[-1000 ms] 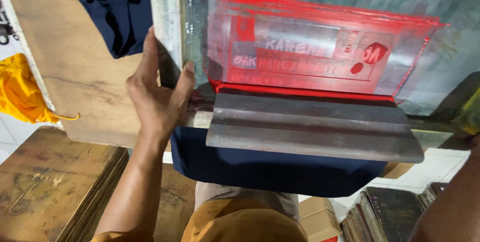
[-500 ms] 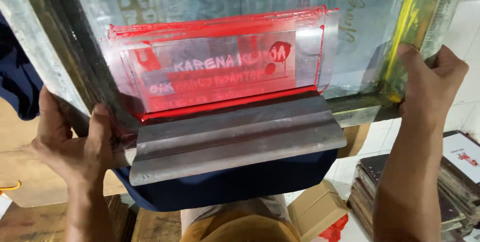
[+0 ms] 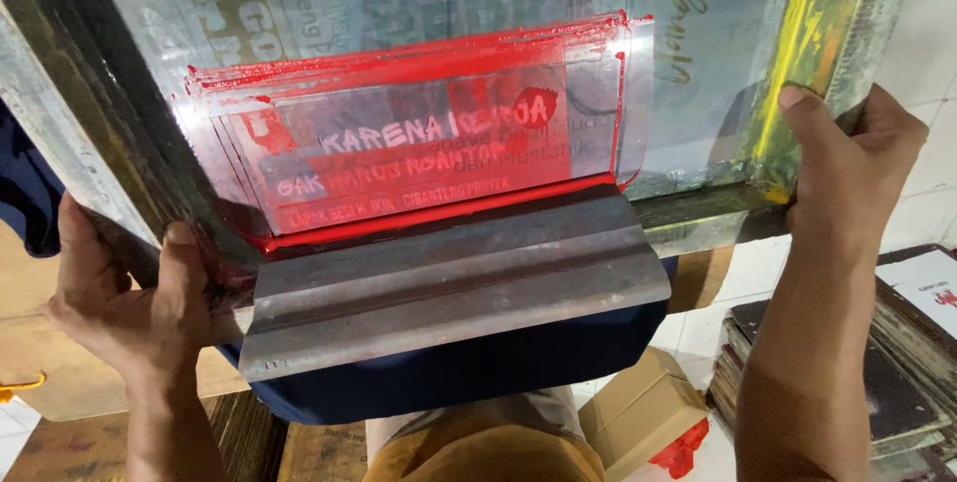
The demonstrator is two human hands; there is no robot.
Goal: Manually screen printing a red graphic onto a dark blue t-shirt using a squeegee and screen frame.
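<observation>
Screen frame (image 3: pixel 698 223) held up btwn both hands, long axis running L-R, near edge w/ metal squeegee (image 3: pixel 449 288) resting on it. Left hand (image 3: pixel 120 293) clamped round near-left corner, right hand (image 3: pixel 847 173) clamped on right rail. Keep grip even and frame level so the squeegee and red ink (image 3: pixel 419 143) don't slide.

We see white floor tiles (image 3: pixel 698 327) below, a cardboard box (image 3: pixel 643 412) on them, stacked dark boards (image 3: pixel 897 372) at right, and a wooden bench (image 3: pixel 40 342) at left.
</observation>
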